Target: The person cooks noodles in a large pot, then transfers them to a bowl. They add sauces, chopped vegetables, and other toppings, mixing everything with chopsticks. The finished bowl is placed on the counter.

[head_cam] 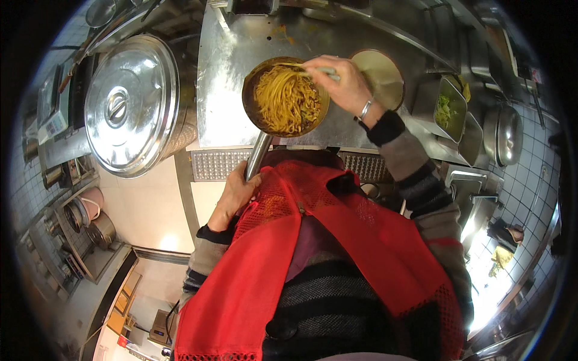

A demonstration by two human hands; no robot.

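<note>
My left hand (pixel 238 189) is closed around the hollow metal handle (pixel 258 155) of a small wok (pixel 249 110), close to my waist. Yellow noodles (pixel 282 97) fill the wok, mixed with darker bits and some green leaf at the right. Over the wok's right rim, my right hand (pixel 341 83) grips a slim utensil (pixel 329 71) with a pale handle. Motion blur and my fingers hide its exact kind. Just right of that hand, a round cream plate (pixel 388 74) with a brown rim lies on the steel counter (pixel 216 85), partly covered by my wrist.
A large steel pot with a shiny lid (pixel 144 113) stands at the left. On the right are a metal container (pixel 463 113) of chopped greens (pixel 445 110) and a lidded steel pan (pixel 508 135). Perforated metal panels (pixel 219 165) run along the counter's front.
</note>
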